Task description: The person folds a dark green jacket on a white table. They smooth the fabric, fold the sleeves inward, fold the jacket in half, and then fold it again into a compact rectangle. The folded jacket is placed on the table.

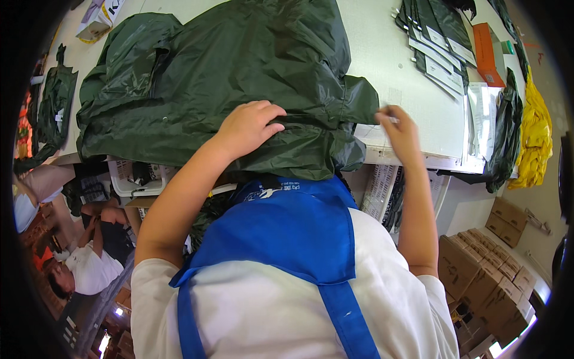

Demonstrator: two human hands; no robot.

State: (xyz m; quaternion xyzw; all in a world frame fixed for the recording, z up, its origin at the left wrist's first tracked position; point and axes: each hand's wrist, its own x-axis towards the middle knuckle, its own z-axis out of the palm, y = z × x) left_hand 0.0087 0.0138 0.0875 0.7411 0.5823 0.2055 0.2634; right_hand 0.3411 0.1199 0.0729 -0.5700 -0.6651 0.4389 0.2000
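A dark green raincoat (239,66) of thin, shiny fabric is spread in wrinkled folds over the white table, its near edge hanging over the front. My left hand (251,124) rests on the lower middle of the coat, with thumb and forefinger apart over a fold. At the right, a narrow strip of the coat juts out past the body of the garment. My right hand (399,128) is at the tip of this strip, thumb and fingertips pinched together at its edge. Slight blur hides exactly how much fabric is between them.
Dark green packs with white tags (439,57) lie at the back right near an orange box (488,54). Yellow fabric (534,128) hangs at the far right. A white basket (139,179) sits under the table. Cardboard boxes (487,275) are stacked lower right; a person (92,263) sits lower left.
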